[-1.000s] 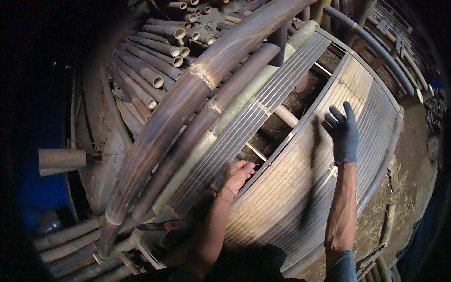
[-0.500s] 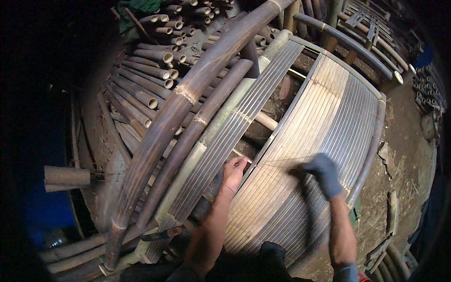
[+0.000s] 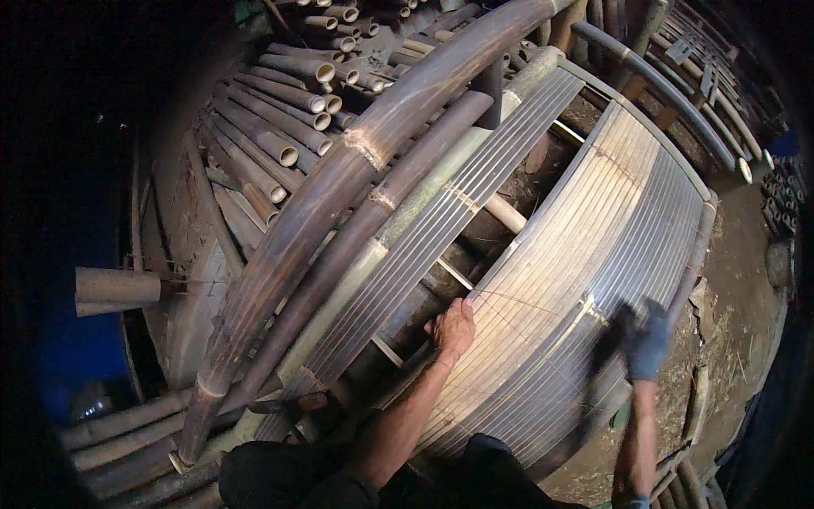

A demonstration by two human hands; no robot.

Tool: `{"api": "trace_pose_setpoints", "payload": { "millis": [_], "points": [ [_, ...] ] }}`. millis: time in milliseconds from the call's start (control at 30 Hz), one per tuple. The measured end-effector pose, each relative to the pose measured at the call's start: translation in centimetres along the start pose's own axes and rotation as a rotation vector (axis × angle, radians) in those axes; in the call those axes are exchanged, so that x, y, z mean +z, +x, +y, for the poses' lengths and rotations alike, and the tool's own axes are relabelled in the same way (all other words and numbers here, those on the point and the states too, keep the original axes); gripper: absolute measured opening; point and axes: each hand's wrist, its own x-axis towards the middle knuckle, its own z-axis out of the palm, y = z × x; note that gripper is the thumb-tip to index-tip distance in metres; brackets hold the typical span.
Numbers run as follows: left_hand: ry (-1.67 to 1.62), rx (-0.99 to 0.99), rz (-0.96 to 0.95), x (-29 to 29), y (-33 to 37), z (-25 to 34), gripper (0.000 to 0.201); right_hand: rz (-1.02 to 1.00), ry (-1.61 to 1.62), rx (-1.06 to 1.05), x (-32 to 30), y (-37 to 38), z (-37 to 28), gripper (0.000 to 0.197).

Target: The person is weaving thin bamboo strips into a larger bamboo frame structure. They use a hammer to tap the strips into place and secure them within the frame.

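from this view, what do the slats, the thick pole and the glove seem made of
Slats: probably split bamboo, smooth with a slight sheen; they are narrow strips, some pale, some dark.
Thick pole: bamboo, it seems, mottled dark brown; pale ringed nodes show.
Glove: likely fabric, matte grey-blue; blur hides any weave.

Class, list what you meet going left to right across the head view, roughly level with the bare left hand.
Short bamboo piece, curved dark beam, thinner dark pole, greenish pole, bare left hand, pale slats, gloved right hand, earthen ground.
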Motion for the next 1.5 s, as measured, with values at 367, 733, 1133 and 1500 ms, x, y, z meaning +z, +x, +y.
{"api": "trace_pose_setpoints", "payload": {
  "millis": [367, 733, 1133, 1500],
  "points": [
    [-0.444, 0.038, -0.19, -0.8, 1.8, -0.7, 0.052, -0.677, -0.043, -0.429, 9.1, 2.2, -18.5, 0.023],
    [-0.465, -0.093, -0.192, 0.6, 2.2, -0.8, 0.045, -1.065, 0.587, 0.199, 6.4, 7.9, -18.5, 0.039],
    [-0.519, 0.092, -0.015, 2.7, 2.7, -1.1, 0.03, -1.185, -0.045, -0.791, 4.9, 6.7, -11.9, 0.019],
    [-0.404, 0.141, -0.251, 1.2, 4.3, -2.0, 0.03, -0.939, 2.182, 0.762, 5.5, 13.2, -19.9, 0.032]
  ]
}}
